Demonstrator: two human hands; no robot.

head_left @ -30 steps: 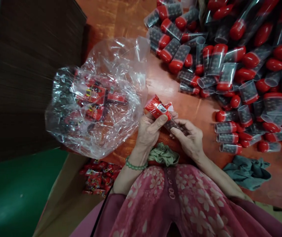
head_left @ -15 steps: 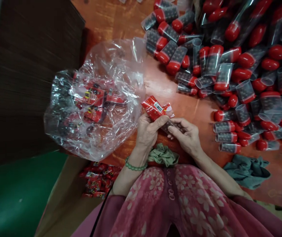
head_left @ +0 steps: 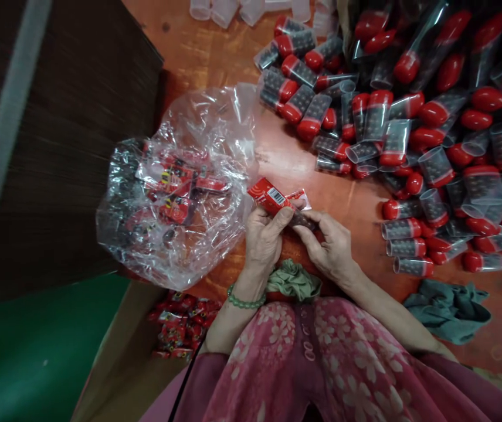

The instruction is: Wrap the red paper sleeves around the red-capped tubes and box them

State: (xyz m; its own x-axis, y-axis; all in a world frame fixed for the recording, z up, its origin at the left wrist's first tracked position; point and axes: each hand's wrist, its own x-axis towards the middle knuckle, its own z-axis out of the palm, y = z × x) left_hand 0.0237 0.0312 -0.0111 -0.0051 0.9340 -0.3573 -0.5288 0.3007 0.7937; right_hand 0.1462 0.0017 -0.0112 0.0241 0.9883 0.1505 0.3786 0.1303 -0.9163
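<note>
A red printed wrapper (head_left: 268, 194) with a white barcode label is held in my left hand (head_left: 265, 237), its thumb pressed over the lower edge. My right hand (head_left: 331, 245) pinches the dark, dotted tube (head_left: 302, 219) that extends from the wrapper's lower right. A second red and white piece (head_left: 300, 198) shows just behind my fingers. Left of my hands lies a crinkled clear plastic bag (head_left: 209, 234) with red printed packets (head_left: 176, 179) inside.
Many red-capped clear tubes (head_left: 378, 114) cover the right side of the orange table (head_left: 216, 53). A green cloth (head_left: 294, 280) lies near my lap, a darker cloth (head_left: 448, 310) at right. Red packets (head_left: 180, 322) fill a box at lower left.
The whole view has shifted slightly, so the bag appears farther right and lower. My right fingers have closed in on the dark tube, and the wrapper lies at a slightly different angle.
</note>
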